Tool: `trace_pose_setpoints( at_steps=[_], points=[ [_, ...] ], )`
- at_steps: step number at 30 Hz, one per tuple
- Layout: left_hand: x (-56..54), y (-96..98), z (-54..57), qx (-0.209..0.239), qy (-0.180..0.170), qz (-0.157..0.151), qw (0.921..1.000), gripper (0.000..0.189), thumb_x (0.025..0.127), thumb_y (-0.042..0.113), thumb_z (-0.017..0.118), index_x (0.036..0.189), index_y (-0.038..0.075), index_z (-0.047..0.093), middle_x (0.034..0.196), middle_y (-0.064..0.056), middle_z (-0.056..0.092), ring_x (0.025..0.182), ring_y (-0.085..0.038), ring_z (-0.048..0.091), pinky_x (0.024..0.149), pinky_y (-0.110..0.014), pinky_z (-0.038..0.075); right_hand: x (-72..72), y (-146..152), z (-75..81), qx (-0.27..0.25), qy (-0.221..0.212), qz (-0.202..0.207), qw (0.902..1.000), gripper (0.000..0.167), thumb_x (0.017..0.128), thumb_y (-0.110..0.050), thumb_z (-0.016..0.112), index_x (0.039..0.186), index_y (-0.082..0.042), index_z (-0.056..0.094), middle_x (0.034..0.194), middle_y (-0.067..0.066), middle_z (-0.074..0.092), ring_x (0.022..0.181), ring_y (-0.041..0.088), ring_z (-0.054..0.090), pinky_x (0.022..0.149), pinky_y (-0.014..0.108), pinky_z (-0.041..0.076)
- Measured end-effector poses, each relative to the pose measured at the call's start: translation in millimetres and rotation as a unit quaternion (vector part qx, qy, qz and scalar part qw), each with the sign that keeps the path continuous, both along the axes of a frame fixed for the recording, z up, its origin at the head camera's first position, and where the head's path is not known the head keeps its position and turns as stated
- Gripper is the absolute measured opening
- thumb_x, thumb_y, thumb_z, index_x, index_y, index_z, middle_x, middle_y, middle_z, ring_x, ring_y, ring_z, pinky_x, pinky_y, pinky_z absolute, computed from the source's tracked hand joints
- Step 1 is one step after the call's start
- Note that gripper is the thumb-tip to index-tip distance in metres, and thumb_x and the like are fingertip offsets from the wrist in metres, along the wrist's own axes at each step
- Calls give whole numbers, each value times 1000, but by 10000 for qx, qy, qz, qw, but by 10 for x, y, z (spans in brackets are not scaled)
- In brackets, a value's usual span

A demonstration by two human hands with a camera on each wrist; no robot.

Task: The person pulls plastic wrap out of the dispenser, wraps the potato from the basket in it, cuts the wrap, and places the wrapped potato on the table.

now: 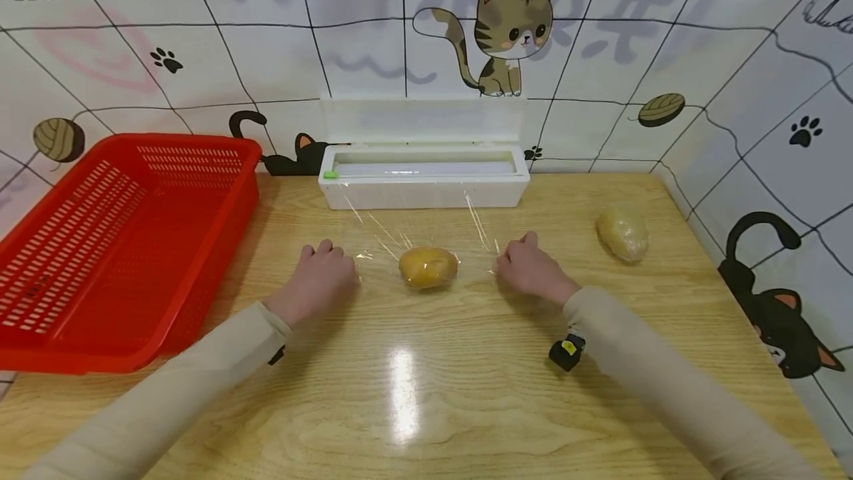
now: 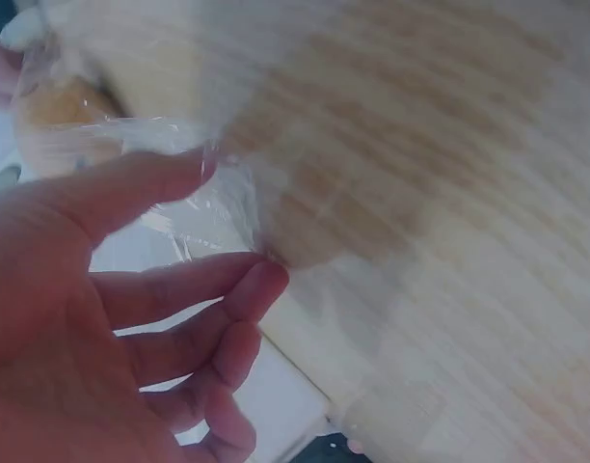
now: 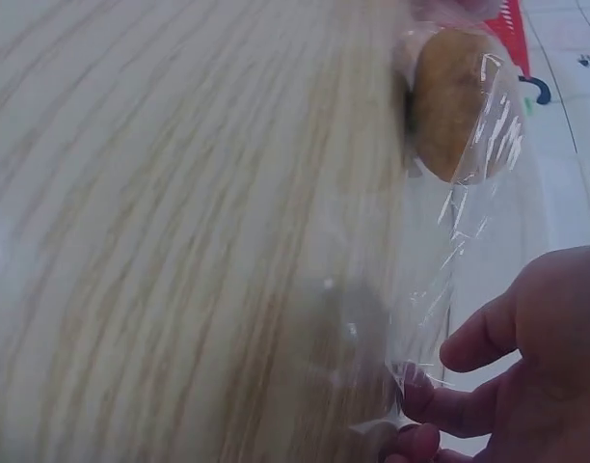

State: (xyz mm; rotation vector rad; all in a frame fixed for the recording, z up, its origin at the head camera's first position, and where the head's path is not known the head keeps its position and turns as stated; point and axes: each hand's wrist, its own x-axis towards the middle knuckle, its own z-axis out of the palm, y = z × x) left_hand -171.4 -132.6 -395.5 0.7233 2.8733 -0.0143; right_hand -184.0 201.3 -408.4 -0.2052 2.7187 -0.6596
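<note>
A yellow-brown potato (image 1: 428,267) lies on the table between the two hands. Clear plastic wrap (image 1: 476,224) stretches out from a white dispenser box (image 1: 423,192), with its glints showing around and across the potato. To the left of the potato, my left hand (image 1: 318,278) holds the near left part of the wrap; in the left wrist view, film runs between the thumb and bent forefinger (image 2: 252,287). My right hand (image 1: 533,270) holds the wrap's right side with curled fingers (image 3: 440,400). Whether the wrap passes over or under the potato is hard to tell.
A red plastic basket (image 1: 143,243) stands at the left of the table. On the right lies another potato (image 1: 623,233), wrapped in film. The dispenser's lid (image 1: 426,121) stands raised against the cat-patterned backdrop (image 1: 373,58) behind the wooden table (image 1: 466,391).
</note>
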Motion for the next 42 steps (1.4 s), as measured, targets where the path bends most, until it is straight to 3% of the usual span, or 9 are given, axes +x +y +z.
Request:
trace_pose_setpoints(
  at_steps=[7,12,20,24,27,30,34,37,42],
  points=[
    [-155,-155,-20,574,-1106,516,9909,23,79,19,63,93,2,58,91,-13,55,92,-37,48,74,-54,41,-16,110,48,-832,-597,-262,9944,25,93,-14,40,93,4,57,92,16,50,78,25,46,66,33,38],
    [-109,-185,55,608,-1288,585,9881,32,83,27,64,101,1,60,97,-14,53,95,-35,45,75,-50,39,77,145,188,-741,-505,-157,9959,31,96,-16,46,109,9,60,93,15,60,82,26,53,72,37,44],
    [-12,-196,129,819,-1044,661,9890,34,88,26,66,103,-2,56,98,-16,50,94,-36,44,73,-49,39,224,155,293,-747,137,55,9971,21,92,-11,51,101,7,57,92,16,57,82,27,52,72,39,44],
    [106,-139,161,1035,-201,533,9930,28,86,19,67,95,-2,51,87,-14,48,82,-34,46,65,-46,42,316,116,379,-500,762,25,9958,15,88,-10,53,97,1,55,90,13,51,81,27,50,68,39,42],
    [250,-6,186,1206,237,64,9924,25,85,16,69,89,0,50,81,-10,46,76,-30,46,59,-43,44,382,50,418,-542,1083,329,9921,9,87,-6,54,94,-1,57,87,10,52,78,24,51,67,38,43],
    [379,164,178,1420,81,-412,9890,23,85,16,69,93,1,54,87,-9,50,82,-30,49,63,-43,45,429,-53,393,-904,1169,907,9849,10,86,0,53,93,-2,61,85,5,55,77,19,51,68,35,44],
    [468,341,124,1579,-91,-692,9850,29,85,16,69,107,1,58,107,-13,55,100,-34,52,74,-50,47,463,-226,307,-1344,1272,1624,9692,23,87,6,50,102,0,65,96,8,61,83,18,55,72,34,48],
    [484,399,76,1625,94,-740,9839,36,83,15,70,113,0,57,113,-15,53,104,-36,52,78,-51,47,464,-327,244,-1361,1532,1780,9625,31,85,7,48,111,2,64,106,11,62,87,20,56,75,35,48],
    [455,415,23,1696,491,-759,9814,44,82,13,69,119,-1,51,116,-15,53,103,-35,51,79,-48,46,443,-400,187,-1294,1709,1590,9637,38,83,5,53,120,3,60,114,12,59,96,24,57,81,38,49]
  ],
)
